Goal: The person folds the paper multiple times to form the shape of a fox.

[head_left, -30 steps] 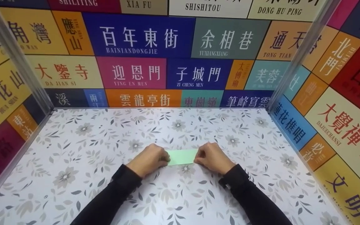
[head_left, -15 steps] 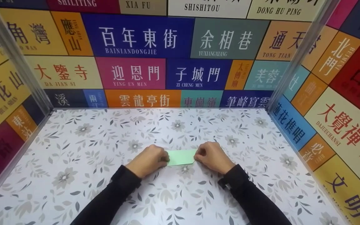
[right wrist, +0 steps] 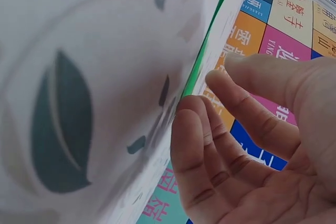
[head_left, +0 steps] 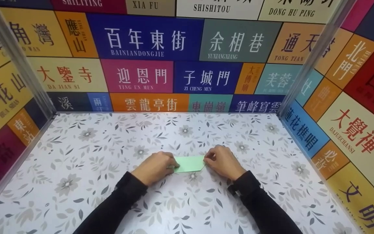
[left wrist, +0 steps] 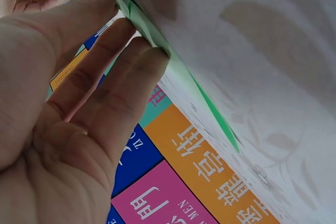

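A strip of light green paper lies on the patterned tabletop between my hands, its near right corner slanted in the head view. My left hand is at the strip's left end. In the left wrist view the fingertips rest on the paper, with the fingers fairly straight. My right hand is by the right end. In the right wrist view its thumb and index finger stand apart from the green edge, while other fingertips come down next to it. Nothing is pinched there.
The white tabletop has a grey flower and leaf print. Panels with coloured place-name blocks rise at the back and both sides, joined by clear corner strips.
My right hand's fingertips have moved slightly right, off the paper's end, and the slanted near right corner shows more. My left hand and the strip have hardly moved.
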Tool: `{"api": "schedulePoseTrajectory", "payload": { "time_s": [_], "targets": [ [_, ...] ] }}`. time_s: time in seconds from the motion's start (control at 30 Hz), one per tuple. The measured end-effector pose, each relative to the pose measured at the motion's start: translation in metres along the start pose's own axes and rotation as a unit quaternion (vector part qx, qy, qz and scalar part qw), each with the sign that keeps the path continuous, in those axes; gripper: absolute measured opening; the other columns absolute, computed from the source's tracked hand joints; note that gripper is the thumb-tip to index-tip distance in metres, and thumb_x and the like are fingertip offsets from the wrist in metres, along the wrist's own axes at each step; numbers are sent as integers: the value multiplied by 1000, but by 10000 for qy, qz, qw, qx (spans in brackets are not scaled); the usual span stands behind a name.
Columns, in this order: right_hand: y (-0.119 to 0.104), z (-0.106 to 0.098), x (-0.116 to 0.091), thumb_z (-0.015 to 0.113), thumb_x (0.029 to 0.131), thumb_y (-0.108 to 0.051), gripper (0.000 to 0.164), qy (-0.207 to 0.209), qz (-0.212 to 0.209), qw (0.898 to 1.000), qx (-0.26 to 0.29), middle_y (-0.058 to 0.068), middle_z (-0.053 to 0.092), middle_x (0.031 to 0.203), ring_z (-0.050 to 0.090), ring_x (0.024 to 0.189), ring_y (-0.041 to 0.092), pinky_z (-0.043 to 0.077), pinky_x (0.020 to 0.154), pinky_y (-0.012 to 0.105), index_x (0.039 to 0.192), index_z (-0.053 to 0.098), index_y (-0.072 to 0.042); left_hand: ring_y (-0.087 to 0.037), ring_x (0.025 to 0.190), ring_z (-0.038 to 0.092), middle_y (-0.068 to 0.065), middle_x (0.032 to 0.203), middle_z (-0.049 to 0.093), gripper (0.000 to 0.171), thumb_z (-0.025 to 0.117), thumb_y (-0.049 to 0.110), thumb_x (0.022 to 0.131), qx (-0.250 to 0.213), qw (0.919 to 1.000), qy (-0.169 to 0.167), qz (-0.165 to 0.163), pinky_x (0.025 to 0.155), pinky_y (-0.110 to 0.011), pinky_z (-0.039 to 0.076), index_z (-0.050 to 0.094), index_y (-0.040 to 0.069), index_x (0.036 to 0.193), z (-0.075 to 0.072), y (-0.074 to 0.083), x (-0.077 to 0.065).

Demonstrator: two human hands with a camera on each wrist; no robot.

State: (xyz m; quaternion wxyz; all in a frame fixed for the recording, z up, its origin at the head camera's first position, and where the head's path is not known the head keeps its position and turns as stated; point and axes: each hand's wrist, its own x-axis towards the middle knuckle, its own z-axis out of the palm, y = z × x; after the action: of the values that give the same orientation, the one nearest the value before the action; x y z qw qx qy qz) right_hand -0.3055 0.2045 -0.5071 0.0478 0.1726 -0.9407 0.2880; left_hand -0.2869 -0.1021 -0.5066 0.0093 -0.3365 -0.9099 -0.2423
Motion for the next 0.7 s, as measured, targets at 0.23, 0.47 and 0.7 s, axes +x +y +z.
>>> {"api": "schedulePoseTrajectory", "payload": {
  "time_s": [0.23, 0.47, 0.7],
  "targets": [
    [-3, 1, 4, 88, 101, -12, 9, -70, 49, 9999, -122, 9, 77, 103, 69, 92, 20, 62, 89, 44, 107, 90, -7, -28, 101, 85, -9, 113, 85, 19, 87, 6, 101, 436, 9987, 96, 242, 95, -46, 72, 91, 10, 119, -1, 3, -1],
    [-2, 4, 6, 88, 101, -12, 20, -107, 57, 9995, -278, 17, 79, 111, 68, 94, 24, 61, 88, 46, 118, 89, 0, -34, 103, 85, -13, 118, 85, 10, 86, 7, 102, 789, 9952, 279, 504, 93, -51, 72, 91, 10, 109, 2, 5, -1],
    [-1, 4, 7, 88, 101, -12, 23, -126, 95, 9996, -243, 16, 78, 110, 68, 93, 24, 60, 87, 45, 120, 89, 0, -32, 110, 86, -8, 126, 88, 8, 83, 14, 105, 1144, 9893, 513, 748, 95, -49, 72, 90, 13, 109, 16, -6, 3]
  ]
}}
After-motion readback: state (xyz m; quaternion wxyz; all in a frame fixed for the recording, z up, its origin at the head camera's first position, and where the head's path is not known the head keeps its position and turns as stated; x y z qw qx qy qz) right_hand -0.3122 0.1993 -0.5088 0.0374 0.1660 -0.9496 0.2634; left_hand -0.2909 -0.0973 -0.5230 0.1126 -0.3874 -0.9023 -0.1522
